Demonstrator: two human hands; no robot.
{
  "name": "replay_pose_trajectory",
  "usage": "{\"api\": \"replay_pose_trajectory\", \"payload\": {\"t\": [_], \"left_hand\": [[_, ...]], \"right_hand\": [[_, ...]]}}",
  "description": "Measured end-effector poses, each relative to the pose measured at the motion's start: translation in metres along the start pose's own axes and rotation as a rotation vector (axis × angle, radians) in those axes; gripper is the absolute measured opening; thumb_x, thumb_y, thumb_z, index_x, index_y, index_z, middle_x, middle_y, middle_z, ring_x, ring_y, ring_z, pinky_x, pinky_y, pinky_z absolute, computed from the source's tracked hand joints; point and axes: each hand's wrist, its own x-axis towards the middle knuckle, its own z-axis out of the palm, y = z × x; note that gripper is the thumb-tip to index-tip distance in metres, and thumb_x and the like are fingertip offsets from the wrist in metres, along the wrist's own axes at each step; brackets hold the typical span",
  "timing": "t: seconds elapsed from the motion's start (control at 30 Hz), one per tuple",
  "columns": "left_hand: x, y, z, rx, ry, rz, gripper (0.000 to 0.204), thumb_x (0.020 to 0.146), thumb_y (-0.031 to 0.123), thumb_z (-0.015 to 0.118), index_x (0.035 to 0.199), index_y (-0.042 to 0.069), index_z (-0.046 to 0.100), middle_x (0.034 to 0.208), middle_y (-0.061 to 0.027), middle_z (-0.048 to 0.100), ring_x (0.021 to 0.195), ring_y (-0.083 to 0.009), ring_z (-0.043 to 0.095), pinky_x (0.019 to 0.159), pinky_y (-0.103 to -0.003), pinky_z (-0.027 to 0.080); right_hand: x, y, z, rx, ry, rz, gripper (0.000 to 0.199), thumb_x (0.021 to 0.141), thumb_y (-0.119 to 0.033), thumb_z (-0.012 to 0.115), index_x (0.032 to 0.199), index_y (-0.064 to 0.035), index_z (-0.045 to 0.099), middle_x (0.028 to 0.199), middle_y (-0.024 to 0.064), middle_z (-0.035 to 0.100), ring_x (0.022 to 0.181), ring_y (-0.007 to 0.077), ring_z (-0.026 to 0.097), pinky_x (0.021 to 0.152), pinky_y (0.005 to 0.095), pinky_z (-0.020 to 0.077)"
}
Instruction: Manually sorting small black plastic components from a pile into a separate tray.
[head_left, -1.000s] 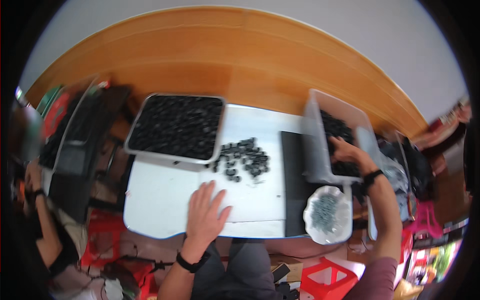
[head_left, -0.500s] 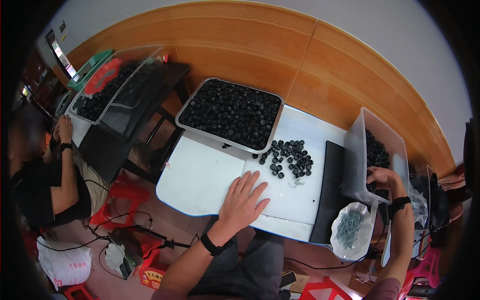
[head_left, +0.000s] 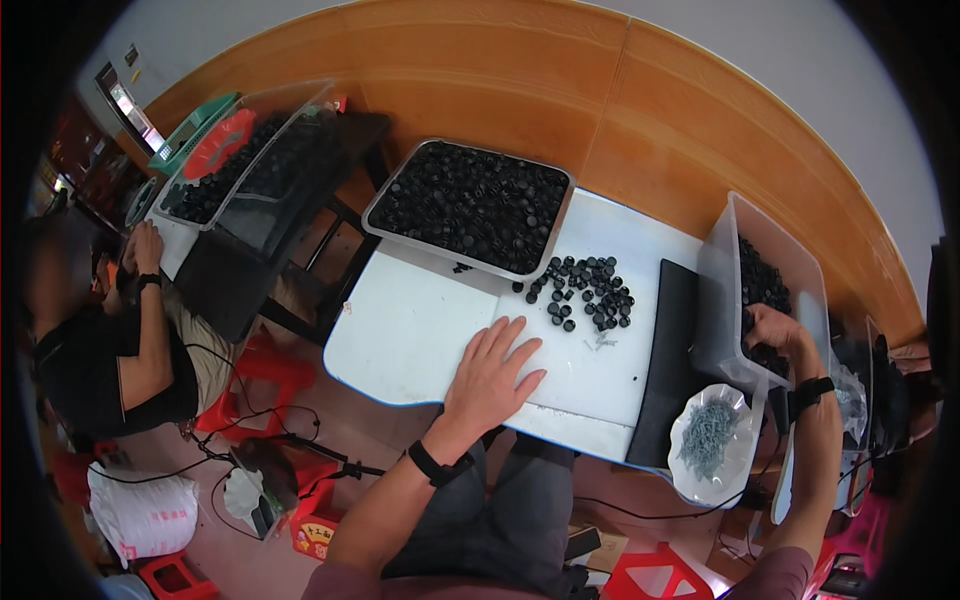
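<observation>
My left hand (head_left: 492,372) lies flat on the white tabletop (head_left: 400,345), fingers stretched out and holding nothing. Just beyond its fingertips is a loose cluster of small round black caps (head_left: 590,290), with a few thin screws (head_left: 602,341) on the near side. At the right, my right hand (head_left: 778,332) reaches into a translucent plastic bin (head_left: 722,290) of black caps. Its fingers curl down among the caps and appear closed on some; the fingertips are buried. Nearer than the bin, a white scalloped bowl (head_left: 742,455) holds many small grey screws (head_left: 707,440).
A metal tray (head_left: 470,262) heaped with black caps stands at the back of the table. A black mat (head_left: 660,365) lies left of the bin. On the left, another person (head_left: 110,340) sits at a dark table (head_left: 250,270) with a clear bin (head_left: 215,205). Cables and red stools (head_left: 262,380) occupy the floor.
The whole view has shifted slightly, so things sit a little higher and further right. My left hand stays flat on the table; my right hand is still in the bin, its fingers deeper among the caps.
</observation>
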Motion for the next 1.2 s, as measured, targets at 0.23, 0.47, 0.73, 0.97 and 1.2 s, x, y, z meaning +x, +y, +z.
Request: {"api": "replay_pose_trajectory", "payload": {"t": [0.23, 0.47, 0.73, 0.97, 1.2], "left_hand": [[-0.002, -0.001, 0.002, -0.01, 0.022, 0.007, 0.042, 0.093, 0.028, 0.074, 0.129, 0.009, 0.068, 0.148, -0.0184, 0.056, 0.141, -0.0394, 0.047, 0.117, -0.05, 0.037], [-0.004, -0.003, 0.006, -0.009, 0.045, 0.015, 0.042, 0.093, 0.029, 0.073, 0.129, 0.009, 0.069, 0.149, -0.0177, 0.055, 0.142, -0.0378, 0.047, 0.117, -0.049, 0.037], [-0.003, 0.019, 0.015, 0.249, 0.032, 0.18, 0.055, 0.097, 0.033, 0.069, 0.14, 0.001, 0.058, 0.152, -0.0183, 0.052, 0.143, -0.0366, 0.045, 0.121, -0.05, 0.033], [0.025, 0.073, 0.061, -0.001, -0.068, 0.207, 0.06, 0.096, 0.036, 0.07, 0.14, -0.002, 0.056, 0.154, -0.0231, 0.047, 0.143, -0.0432, 0.043, 0.121, -0.05, 0.033], [0.04, 0.079, 0.072, -0.153, -0.109, 0.209, 0.055, 0.095, 0.032, 0.072, 0.136, -0.002, 0.058, 0.152, -0.0236, 0.047, 0.14, -0.0424, 0.045, 0.117, -0.047, 0.039]], "right_hand": [[-0.025, 0.015, -0.017, -0.25, 0.353, -0.238, 0.032, 0.063, 0.005, 0.078, 0.091, -0.0062, 0.068, 0.081, -0.0038, 0.061, 0.08, 0.0123, 0.056, 0.074, 0.0304, 0.0473], [-0.049, 0.022, -0.012, -0.026, 0.567, -0.261, 0.026, 0.066, 0.003, 0.075, 0.088, -0.01, 0.067, 0.079, -0.0011, 0.062, 0.071, 0.0144, 0.057, 0.069, 0.029, 0.0464], [-0.068, -0.008, -0.012, 0.208, 0.674, -0.331, 0.021, 0.073, -0.002, 0.076, 0.088, -0.0125, 0.067, 0.077, -0.0015, 0.059, 0.065, 0.0137, 0.057, 0.054, 0.0313, 0.0426], [-0.085, -0.044, -0.001, 0.25, 0.675, -0.466, 0.02, 0.078, -0.006, 0.076, 0.095, -0.0134, 0.067, 0.079, -0.0021, 0.06, 0.065, 0.0104, 0.056, 0.05, 0.0287, 0.0427], [-0.09, -0.086, 0.035, 0.327, 0.655, -0.534, 0.02, 0.078, -0.006, 0.077, 0.096, -0.0113, 0.068, 0.08, 0.0004, 0.061, 0.062, 0.0111, 0.057, 0.048, 0.0275, 0.0435]]}}
